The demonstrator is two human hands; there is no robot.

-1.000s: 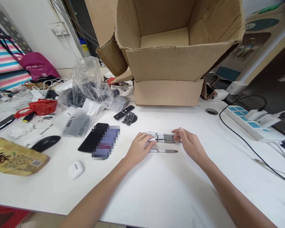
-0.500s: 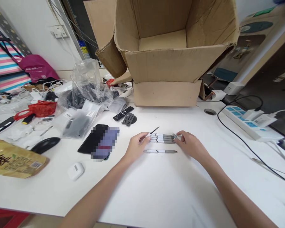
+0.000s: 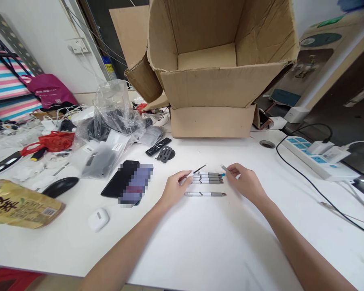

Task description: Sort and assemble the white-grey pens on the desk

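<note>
Seen from the person's own viewpoint, two bare forearms reach across a white table (image 3: 200,246) toward a small group of pens at the centre. The left hand (image 3: 176,188) has its thumb and forefinger pinched together on a thin pen-like rod with a dark tip (image 3: 199,169), which points up and to the right. The right hand (image 3: 245,182) has its fingers close together, and its thumb and forefinger appear to pinch a slim grey-tipped piece (image 3: 223,167), though the exact grip is hard to tell. Between the hands, a row of white pens with grey tips (image 3: 208,178) lies side by side on the table, and the fingers of both hands are just beside it. A single white-and-grey pen (image 3: 205,194) lies apart, nearer the person. Farther off stands a large open brown cardboard box (image 3: 212,121). To the left lie a black remote control (image 3: 158,146), a black smartphone (image 3: 118,178) partly covered by a pixelated patch, and a black computer mouse (image 3: 60,187). To the right sits a white power strip with blue panels (image 3: 317,161).
</note>
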